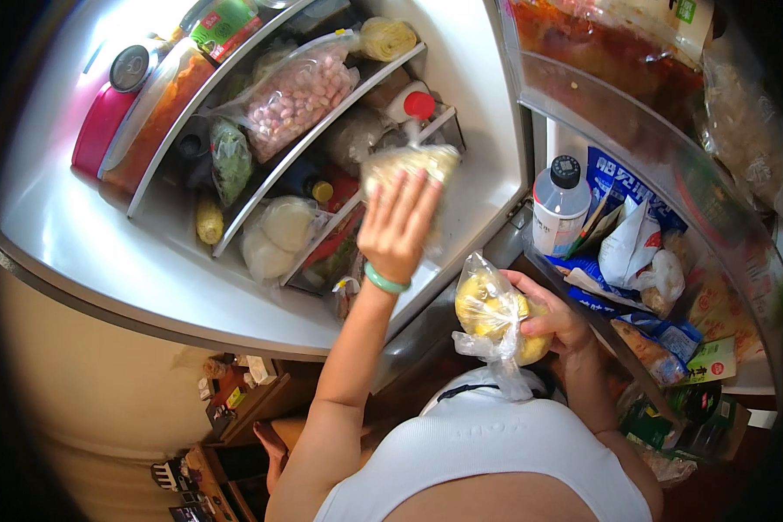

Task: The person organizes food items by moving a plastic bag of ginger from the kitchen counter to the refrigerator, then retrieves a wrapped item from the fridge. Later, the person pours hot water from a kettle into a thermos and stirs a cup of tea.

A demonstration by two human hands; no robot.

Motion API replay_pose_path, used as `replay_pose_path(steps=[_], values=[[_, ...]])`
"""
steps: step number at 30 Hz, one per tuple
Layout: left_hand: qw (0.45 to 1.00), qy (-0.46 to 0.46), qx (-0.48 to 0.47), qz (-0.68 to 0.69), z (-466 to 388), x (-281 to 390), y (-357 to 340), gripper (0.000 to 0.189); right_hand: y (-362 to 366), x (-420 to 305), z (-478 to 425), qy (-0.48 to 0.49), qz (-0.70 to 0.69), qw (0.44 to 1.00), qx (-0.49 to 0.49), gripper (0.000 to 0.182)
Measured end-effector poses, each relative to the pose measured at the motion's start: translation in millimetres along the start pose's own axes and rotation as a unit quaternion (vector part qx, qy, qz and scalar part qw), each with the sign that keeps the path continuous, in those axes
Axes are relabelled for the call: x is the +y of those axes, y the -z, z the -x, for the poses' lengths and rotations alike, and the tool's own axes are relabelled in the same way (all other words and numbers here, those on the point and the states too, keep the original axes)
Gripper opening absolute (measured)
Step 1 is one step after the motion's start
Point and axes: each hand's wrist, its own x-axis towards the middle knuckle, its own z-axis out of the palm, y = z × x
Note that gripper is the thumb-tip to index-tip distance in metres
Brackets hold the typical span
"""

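My left hand point(395, 225), with a green bangle at the wrist, grips a tied clear plastic bag point(445, 162) of pale food in front of the refrigerator door racks. Motion blurs that bag, and my fingers lie across its front, so its contents are unclear. Lower and to the right, my right hand point(558, 316) holds a knotted clear bag of yellow food pieces point(486, 303) close to my chest. Fingers and thumb close around its right side, and the knot's loose ends hang towards me.
The opened refrigerator door point(489, 163) carries racks with a bag of pink beans or nuts point(300, 104), a corn cob point(209, 220) and a red-capped bottle point(419, 104). At right, a black-capped bottle point(561, 215) stands beside packets point(633, 245). A bare foot point(273, 447) shows lower left.
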Motion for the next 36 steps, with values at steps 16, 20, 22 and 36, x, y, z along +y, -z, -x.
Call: replay_pose_path(steps=[16, 20, 22, 36], values=[[0.864, 0.087, -0.34, 0.361, 32.9, 11.9, -10.1, 0.061, -12.3, -1.6, 5.1, -0.001, -0.036, 0.999, -0.02, 0.097], [0.959, 0.195, -0.109, 0.172, -34.7, -47.0, -25.9, 0.04, -9.7, -3.3, 9.4, 0.004, -0.025, 1.0, -0.011, 0.095], [0.911, 0.309, -0.274, -0.018, -49.2, -89.1, -60.6, 0.069, -11.0, -2.7, 9.5, -0.002, -0.017, 1.0, -0.012, 0.095], [0.88, 0.25, -0.393, -0.088, -52.2, -170.8, -129.3, 0.06, -6.3, -5.8, 16.3, 0.024, -0.006, 1.0, -0.015, 0.094]])
